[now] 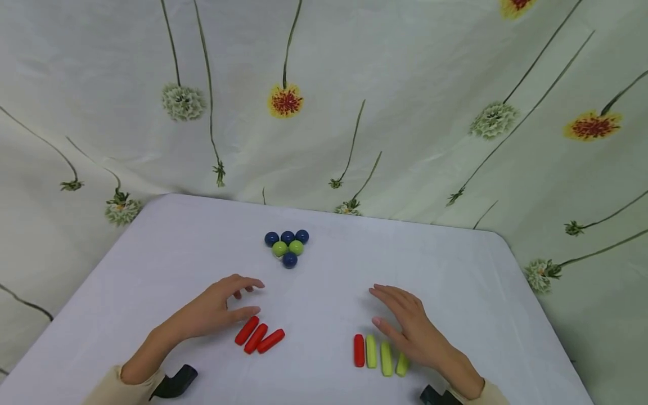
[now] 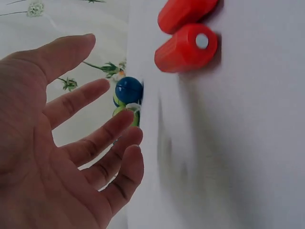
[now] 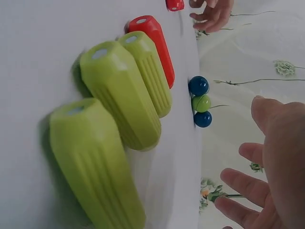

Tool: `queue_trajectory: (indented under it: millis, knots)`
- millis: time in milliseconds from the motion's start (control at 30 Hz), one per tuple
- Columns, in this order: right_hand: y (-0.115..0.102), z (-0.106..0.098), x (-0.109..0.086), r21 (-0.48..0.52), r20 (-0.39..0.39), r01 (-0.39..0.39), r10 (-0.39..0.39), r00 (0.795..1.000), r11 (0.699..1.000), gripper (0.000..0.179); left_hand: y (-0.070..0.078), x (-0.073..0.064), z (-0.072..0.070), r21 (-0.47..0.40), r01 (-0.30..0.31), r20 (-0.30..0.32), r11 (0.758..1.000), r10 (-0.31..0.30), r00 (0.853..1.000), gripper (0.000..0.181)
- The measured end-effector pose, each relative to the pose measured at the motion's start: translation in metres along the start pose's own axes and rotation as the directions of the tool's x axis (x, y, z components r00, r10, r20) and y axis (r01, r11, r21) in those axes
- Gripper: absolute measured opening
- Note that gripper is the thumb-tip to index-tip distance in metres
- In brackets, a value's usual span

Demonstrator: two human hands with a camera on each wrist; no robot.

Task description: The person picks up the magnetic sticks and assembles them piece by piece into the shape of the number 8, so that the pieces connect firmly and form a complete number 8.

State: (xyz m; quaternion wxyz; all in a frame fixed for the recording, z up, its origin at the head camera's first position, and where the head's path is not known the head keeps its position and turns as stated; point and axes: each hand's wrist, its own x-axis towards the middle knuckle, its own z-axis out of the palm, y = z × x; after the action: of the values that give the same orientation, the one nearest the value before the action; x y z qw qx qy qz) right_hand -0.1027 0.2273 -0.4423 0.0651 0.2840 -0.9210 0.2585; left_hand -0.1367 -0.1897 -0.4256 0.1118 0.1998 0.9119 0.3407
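My left hand [image 1: 215,306] hovers over the white table with its fingers loosely spread, holding nothing. Close to its thumb lie three red rods [image 1: 255,338], and the left wrist view shows a pale round spot on the end of one red rod [image 2: 188,50]. On the right, my right hand [image 1: 407,323] is held with relaxed fingers and nothing in them. Below it, one red rod [image 1: 359,350] lies beside three light green rods [image 1: 386,358]; the hand partly hides the rightmost. In the right wrist view the green rods [image 3: 119,93] show ribbed sides and pale end spots.
Farther back on the table [image 1: 430,264], blue balls [image 1: 289,260] and two green balls [image 1: 296,247] form a triangle pointing towards me. Behind the table's far edge hangs a white cloth [image 1: 324,140] printed with flowers. Dark devices [image 1: 176,382] sit at both wrists.
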Motion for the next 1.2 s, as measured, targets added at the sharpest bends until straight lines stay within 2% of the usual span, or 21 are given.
queue_trajectory:
  millis: [200,367,567,700,933,1067,1200]
  knots:
    - [0.001,-0.005,0.023,0.014,0.030,0.019,-0.020,0.999,1.000,0.054,0.001,-0.020,0.009,-0.168,-0.028,0.131,0.985,0.051,0.990,0.039]
    - [0.005,-0.009,0.050,0.047,0.064,0.035,-0.038,0.997,0.998,0.052,-0.003,-0.027,0.016,-0.222,-0.007,0.156,0.975,0.043,0.987,0.041]
    - [0.011,-0.010,0.087,0.102,0.121,0.019,-0.031,0.992,0.995,0.050,-0.008,-0.028,0.020,-0.205,-0.029,0.134,0.978,0.058,0.989,0.040]
    - [0.018,-0.006,0.114,0.189,0.148,-0.001,-0.028,0.989,0.982,0.047,-0.011,-0.027,0.021,-0.209,-0.053,0.124,0.976,0.080,0.989,0.036]
    - [0.024,0.008,0.157,0.286,0.221,-0.029,-0.036,0.975,0.958,0.044,-0.014,-0.023,0.020,-0.195,-0.072,0.143,0.978,0.101,0.985,0.032]
    - [0.024,0.018,0.177,0.319,0.229,-0.028,-0.048,0.972,0.947,0.042,-0.013,-0.018,0.018,-0.144,-0.094,0.127,0.985,0.113,0.985,0.030]
    - [0.025,0.027,0.196,0.365,0.219,-0.044,-0.039,0.975,0.930,0.039,-0.013,-0.007,0.016,-0.112,-0.102,0.110,0.988,0.114,0.987,0.029]
